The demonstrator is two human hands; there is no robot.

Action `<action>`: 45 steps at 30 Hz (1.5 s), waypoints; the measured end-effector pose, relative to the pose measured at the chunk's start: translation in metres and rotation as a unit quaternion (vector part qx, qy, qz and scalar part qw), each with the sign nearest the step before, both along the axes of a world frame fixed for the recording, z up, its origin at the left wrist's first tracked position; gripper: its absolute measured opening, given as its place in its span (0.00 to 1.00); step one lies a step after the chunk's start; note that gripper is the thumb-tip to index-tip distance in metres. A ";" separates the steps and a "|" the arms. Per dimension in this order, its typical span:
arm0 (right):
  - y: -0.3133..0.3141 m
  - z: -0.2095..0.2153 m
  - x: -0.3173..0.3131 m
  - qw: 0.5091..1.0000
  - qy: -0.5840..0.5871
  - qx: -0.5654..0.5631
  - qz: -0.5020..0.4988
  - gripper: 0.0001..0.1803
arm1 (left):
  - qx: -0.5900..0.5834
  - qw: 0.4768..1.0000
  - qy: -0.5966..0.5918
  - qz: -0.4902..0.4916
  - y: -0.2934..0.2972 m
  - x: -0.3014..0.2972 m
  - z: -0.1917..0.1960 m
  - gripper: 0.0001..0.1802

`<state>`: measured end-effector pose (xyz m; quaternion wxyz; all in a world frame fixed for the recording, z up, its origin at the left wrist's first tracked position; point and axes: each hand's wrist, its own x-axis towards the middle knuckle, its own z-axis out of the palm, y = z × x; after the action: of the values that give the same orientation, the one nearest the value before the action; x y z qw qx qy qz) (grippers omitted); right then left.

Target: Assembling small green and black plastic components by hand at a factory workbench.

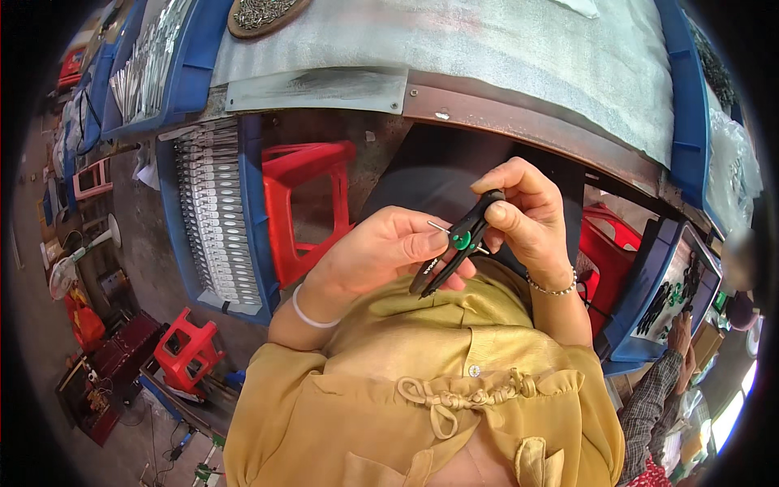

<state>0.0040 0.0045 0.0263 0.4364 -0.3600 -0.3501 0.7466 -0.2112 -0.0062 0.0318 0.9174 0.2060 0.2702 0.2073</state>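
In front of my body I hold a black hinged tool [470, 223] between both hands. It has a round green part near its middle and two black legs spread slightly apart at its lower end. A thin metal pin sticks out on its left side, and a short metal end shows on its right. My left hand [393, 247] is closed, with thumb and fingers pinching the tool beside the green part. At the tool's upper end, my right hand [527, 215] grips it between thumb and fingers. Part of the tool is hidden behind my fingers.
A worktable [487, 57] with a pale cover lies ahead, bearing a round dish [264, 15] of small metal parts. Blue bins of metal pieces [213, 211] stand left. Red stools [304, 191] flank me. Right, another person's hand [680, 333] reaches into a blue bin [641, 349] of black parts.
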 end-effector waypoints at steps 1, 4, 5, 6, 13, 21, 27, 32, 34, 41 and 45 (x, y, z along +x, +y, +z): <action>0.001 0.001 -0.001 1.000 0.000 -0.001 -0.003 0.10 | -0.001 1.000 0.000 -0.003 -0.001 0.001 -0.005 0.22; 0.001 0.004 -0.003 0.999 -0.052 -0.007 0.004 0.08 | -0.082 0.993 -0.087 -0.022 -0.004 0.003 -0.016 0.25; 0.001 0.005 -0.004 0.999 -0.053 -0.008 0.001 0.08 | -0.090 0.990 -0.105 -0.013 -0.006 0.004 -0.019 0.27; 0.001 0.005 -0.005 0.998 -0.069 -0.005 0.000 0.08 | -0.098 0.987 -0.123 -0.005 -0.008 0.005 -0.021 0.28; 0.000 0.003 -0.006 0.997 -0.076 0.002 -0.021 0.08 | -0.097 0.987 -0.126 0.018 -0.010 0.008 -0.029 0.28; -0.001 0.001 -0.006 0.997 -0.056 0.023 -0.043 0.08 | -0.094 0.988 -0.119 0.033 -0.008 0.012 -0.025 0.26; -0.001 -0.002 -0.006 0.997 -0.057 0.029 -0.048 0.08 | -0.079 0.991 -0.105 0.028 -0.007 0.012 -0.026 0.27; 0.002 -0.002 -0.006 0.997 -0.045 0.026 -0.050 0.07 | -0.050 0.996 -0.060 0.037 -0.007 0.015 -0.016 0.25; 0.005 -0.001 -0.007 0.994 -0.108 0.004 -0.026 0.07 | -0.027 0.999 -0.015 0.037 -0.009 0.017 -0.009 0.24; 0.012 0.003 0.006 0.995 -0.010 -0.030 0.099 0.11 | -0.120 0.982 -0.148 -0.010 -0.008 0.001 -0.023 0.21; 0.016 0.008 0.014 0.990 -0.066 -0.068 0.101 0.11 | -0.125 0.986 -0.110 -0.007 -0.016 0.012 -0.015 0.25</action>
<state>0.0175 0.0209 0.0338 0.3090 -0.4002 -0.3614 0.7834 -0.1996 -0.0226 0.0165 0.9615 0.0679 0.1898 0.1868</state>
